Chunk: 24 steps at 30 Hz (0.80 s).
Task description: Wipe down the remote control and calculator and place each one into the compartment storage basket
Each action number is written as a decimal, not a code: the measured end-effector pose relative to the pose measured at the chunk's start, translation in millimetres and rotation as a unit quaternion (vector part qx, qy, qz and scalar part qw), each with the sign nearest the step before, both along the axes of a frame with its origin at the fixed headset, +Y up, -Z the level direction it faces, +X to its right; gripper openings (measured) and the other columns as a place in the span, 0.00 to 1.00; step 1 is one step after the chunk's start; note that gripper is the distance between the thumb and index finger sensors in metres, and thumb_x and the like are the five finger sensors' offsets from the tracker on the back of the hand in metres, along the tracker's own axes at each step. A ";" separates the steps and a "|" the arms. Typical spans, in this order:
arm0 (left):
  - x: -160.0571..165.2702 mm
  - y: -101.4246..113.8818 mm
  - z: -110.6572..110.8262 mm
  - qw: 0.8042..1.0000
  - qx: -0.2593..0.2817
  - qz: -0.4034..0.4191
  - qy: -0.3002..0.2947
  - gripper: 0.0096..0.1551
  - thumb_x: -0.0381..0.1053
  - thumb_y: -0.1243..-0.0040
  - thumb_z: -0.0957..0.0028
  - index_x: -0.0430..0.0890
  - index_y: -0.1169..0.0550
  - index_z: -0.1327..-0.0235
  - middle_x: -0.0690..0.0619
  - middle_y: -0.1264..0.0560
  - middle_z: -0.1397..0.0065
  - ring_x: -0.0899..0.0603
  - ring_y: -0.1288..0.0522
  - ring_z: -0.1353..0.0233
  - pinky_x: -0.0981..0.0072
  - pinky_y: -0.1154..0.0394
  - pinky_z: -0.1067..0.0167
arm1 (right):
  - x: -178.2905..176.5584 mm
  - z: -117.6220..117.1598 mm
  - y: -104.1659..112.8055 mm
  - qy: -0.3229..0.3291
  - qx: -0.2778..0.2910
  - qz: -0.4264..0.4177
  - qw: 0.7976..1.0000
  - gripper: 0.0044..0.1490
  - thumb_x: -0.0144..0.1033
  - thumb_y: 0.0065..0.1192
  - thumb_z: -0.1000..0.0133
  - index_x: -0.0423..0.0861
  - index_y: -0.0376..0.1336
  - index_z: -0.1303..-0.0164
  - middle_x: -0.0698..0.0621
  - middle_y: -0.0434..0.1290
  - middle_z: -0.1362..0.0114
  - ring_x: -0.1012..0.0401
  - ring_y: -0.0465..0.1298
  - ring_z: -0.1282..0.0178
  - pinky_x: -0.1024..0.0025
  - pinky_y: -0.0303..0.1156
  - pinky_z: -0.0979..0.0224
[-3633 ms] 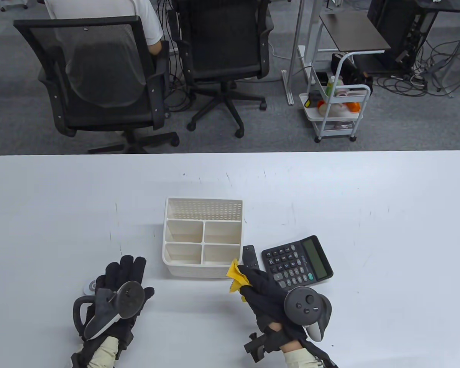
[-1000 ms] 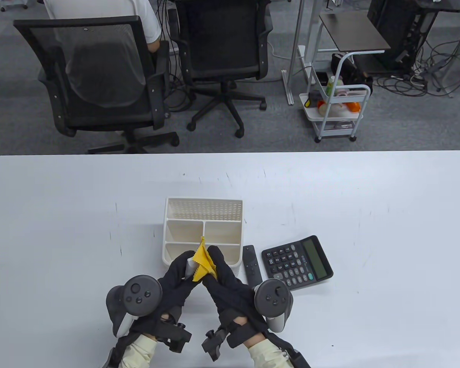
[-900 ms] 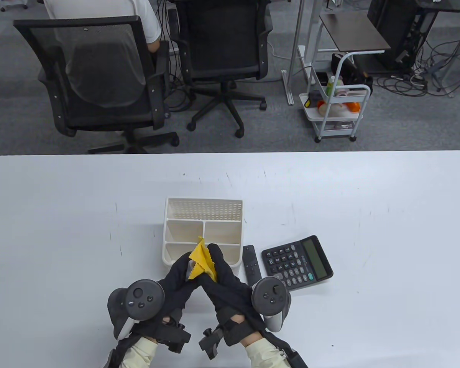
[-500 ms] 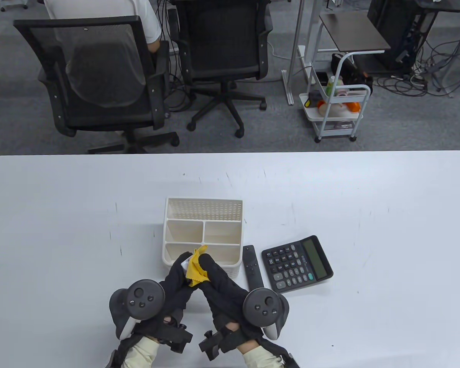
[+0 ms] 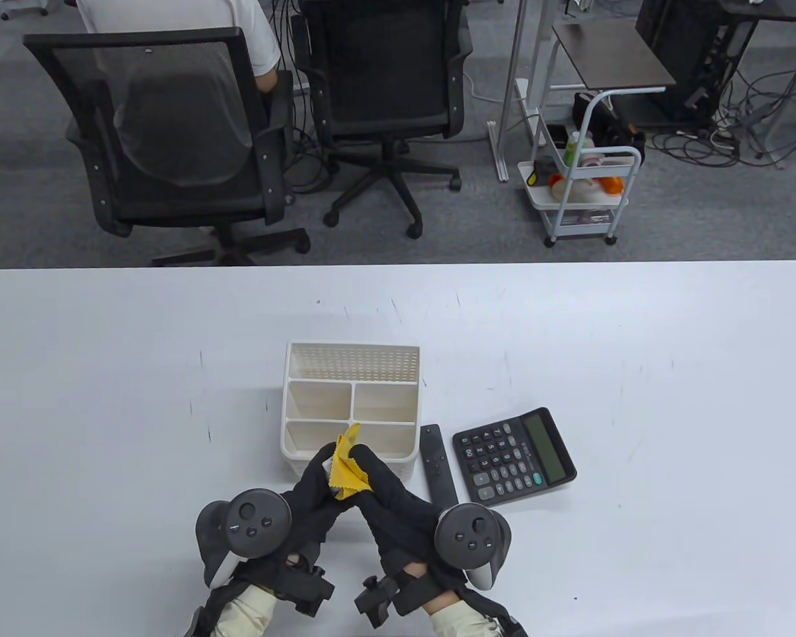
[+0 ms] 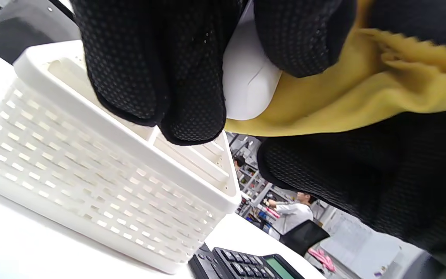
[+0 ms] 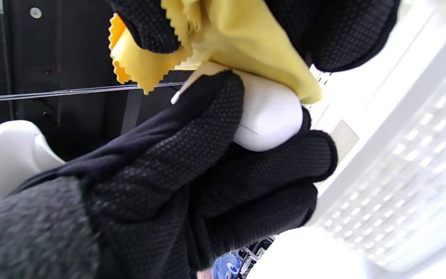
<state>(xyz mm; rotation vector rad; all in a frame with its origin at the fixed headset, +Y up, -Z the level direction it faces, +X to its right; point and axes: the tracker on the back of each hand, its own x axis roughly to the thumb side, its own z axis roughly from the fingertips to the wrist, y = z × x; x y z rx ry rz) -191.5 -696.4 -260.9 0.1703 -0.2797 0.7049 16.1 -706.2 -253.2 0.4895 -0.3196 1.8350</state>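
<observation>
A yellow cloth [image 5: 346,464] is seen against a white remote [image 7: 269,116]; the basket [image 5: 292,398] is cream, the calculator [image 5: 514,456] black.

Two gloved hands show at the bottom of the table view, the left hand [image 5: 312,494] and the right hand [image 5: 391,497], each with one tracker, so two trackers. There are two remote controls: a white remote [image 6: 248,81] held between the hands and a black remote [image 5: 436,464] lying at lower centre. One calculator [image 5: 514,456] sits right of it. One yellow cloth [image 5: 345,464] shows. One storage basket [image 5: 290,398] has five compartments. Two office chairs stand along the upper left, and one white cart [image 5: 580,192] at upper right.
</observation>
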 end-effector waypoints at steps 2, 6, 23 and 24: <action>-1.1 1.7 2.3 1.000 0.017 -0.006 -0.005 0.37 0.53 0.34 0.49 0.44 0.32 0.27 0.45 0.15 0.39 0.48 0.08 0.47 0.58 0.11 0.51 | -0.9 0.6 0.3 0.008 0.004 -0.014 1.000 0.32 0.33 0.57 0.38 0.39 0.60 0.22 0.34 0.67 0.22 0.37 0.71 0.29 0.37 0.69 0.35; 0.4 8.3 6.8 0.998 0.051 -0.029 -0.008 0.37 0.53 0.33 0.49 0.46 0.31 0.27 0.46 0.15 0.40 0.49 0.07 0.48 0.58 0.11 0.51 | 1.1 -3.1 -7.4 0.021 -0.030 -0.070 0.997 0.32 0.33 0.57 0.37 0.39 0.59 0.22 0.34 0.67 0.21 0.37 0.70 0.28 0.36 0.67 0.35; 6.8 2.4 5.7 0.998 0.009 -0.040 -0.053 0.37 0.52 0.34 0.49 0.47 0.33 0.26 0.47 0.16 0.37 0.46 0.09 0.44 0.54 0.13 0.48 | 8.7 -4.7 -10.0 0.029 -0.026 -0.097 0.994 0.32 0.33 0.55 0.37 0.39 0.58 0.21 0.36 0.66 0.20 0.39 0.69 0.26 0.34 0.65 0.34; 6.9 2.4 5.7 0.998 0.008 -0.042 -0.052 0.37 0.52 0.34 0.49 0.47 0.33 0.26 0.47 0.16 0.36 0.46 0.09 0.44 0.54 0.14 0.47 | 8.7 -5.0 -10.7 0.029 -0.031 -0.093 0.995 0.32 0.33 0.55 0.37 0.38 0.58 0.21 0.36 0.66 0.21 0.39 0.69 0.27 0.34 0.65 0.34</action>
